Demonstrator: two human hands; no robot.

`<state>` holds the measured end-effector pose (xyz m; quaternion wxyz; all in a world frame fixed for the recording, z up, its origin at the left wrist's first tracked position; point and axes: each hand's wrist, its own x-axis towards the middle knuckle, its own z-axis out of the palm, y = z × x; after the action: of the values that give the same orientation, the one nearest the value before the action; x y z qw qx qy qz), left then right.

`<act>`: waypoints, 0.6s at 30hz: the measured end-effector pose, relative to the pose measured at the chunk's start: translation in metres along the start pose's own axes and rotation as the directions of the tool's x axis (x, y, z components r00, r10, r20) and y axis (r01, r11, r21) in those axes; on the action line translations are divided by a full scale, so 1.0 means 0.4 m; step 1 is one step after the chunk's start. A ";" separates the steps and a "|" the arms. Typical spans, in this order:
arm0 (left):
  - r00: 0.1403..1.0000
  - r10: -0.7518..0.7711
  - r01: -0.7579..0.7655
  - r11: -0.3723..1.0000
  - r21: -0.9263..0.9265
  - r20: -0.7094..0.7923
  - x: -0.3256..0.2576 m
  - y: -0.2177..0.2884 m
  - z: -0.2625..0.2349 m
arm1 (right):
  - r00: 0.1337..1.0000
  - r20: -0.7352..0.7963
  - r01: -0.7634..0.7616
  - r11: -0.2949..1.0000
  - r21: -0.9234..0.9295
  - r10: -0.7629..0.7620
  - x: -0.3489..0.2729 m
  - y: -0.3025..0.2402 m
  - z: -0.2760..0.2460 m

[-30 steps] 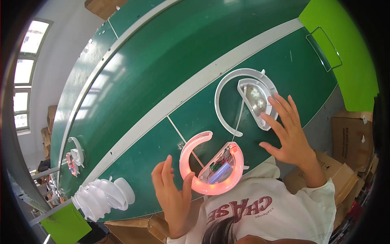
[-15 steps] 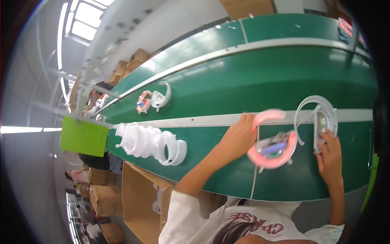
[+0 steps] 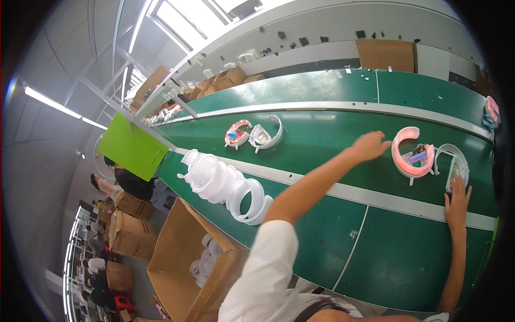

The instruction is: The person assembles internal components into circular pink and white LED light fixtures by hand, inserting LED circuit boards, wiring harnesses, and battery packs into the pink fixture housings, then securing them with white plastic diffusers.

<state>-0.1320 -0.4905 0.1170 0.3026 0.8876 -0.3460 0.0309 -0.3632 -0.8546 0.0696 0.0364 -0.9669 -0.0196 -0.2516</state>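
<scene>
Pink-lit open ring (image 3: 411, 169) beside a white open ring (image 3: 465, 167), beyond the pale rail (image 3: 343, 191) of the green table (image 3: 405, 252).
The left hand (image 3: 372, 146), fingers loosely bent and apart from the pink-lit open ring, is just left of it; the right hand (image 3: 457, 201), fingers slightly spread, touches the white one's near end. Farther left stand bunched white rings (image 3: 206, 180) and a cardboard box (image 3: 228, 279).

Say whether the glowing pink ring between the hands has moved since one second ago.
Yes: the glowing pink ring has moved from the near side of the white strip to its far side.
</scene>
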 end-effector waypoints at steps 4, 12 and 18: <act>0.870 -0.477 0.363 0.792 0.491 0.125 -0.155 -0.128 -0.323 | 0.996 -0.085 -0.004 0.992 -0.128 -0.007 0.030 -0.162 -0.161; 0.473 -0.832 0.743 0.199 0.640 -0.291 -0.527 -0.577 -0.632 | 0.821 -0.090 0.541 0.719 0.436 -0.563 0.248 -0.659 -0.095; 0.402 -0.879 0.760 0.164 0.629 -0.257 -0.556 -0.664 -0.624 | 0.659 -0.007 0.687 0.599 0.411 -0.752 0.415 -1.034 0.145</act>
<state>-0.0940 -0.0651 0.1248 -0.0977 0.9700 0.2028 -0.0914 -0.2135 -0.4343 0.1253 0.1153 -0.8670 -0.4597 -0.1540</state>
